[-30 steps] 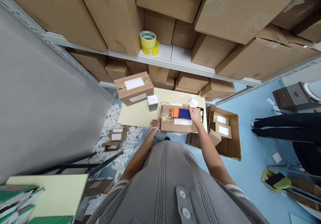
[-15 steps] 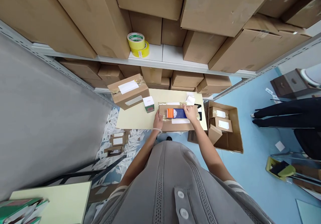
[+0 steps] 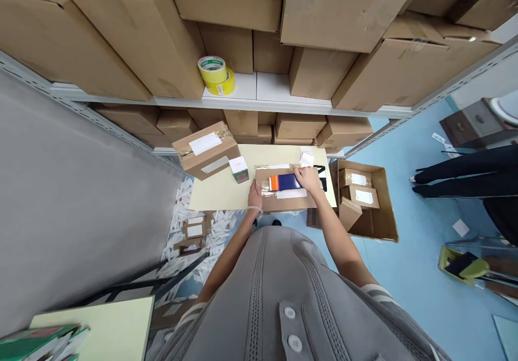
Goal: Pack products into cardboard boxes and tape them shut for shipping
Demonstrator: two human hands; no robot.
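Observation:
A taped cardboard box with a white label lies across the pale table in front of me. My left hand presses against the box's left end, fingers partly hidden by it. On top of the box sits a flat, glossy blue and orange item, whose kind I cannot make out. My right hand is closed over its right end. Left of the box stands a small white and green carton. A larger labelled cardboard box rests tilted behind that carton.
Yellow tape rolls sit on the shelf above, among many cardboard boxes. A black phone-like object lies at the table's right edge. An open carton with several parcels stands right. White paper scraps cover the floor at left.
My view has shifted slightly. The blue and orange item has changed its angle a little under my right hand, its white patch no longer showing. My left hand stays at the box's left end.

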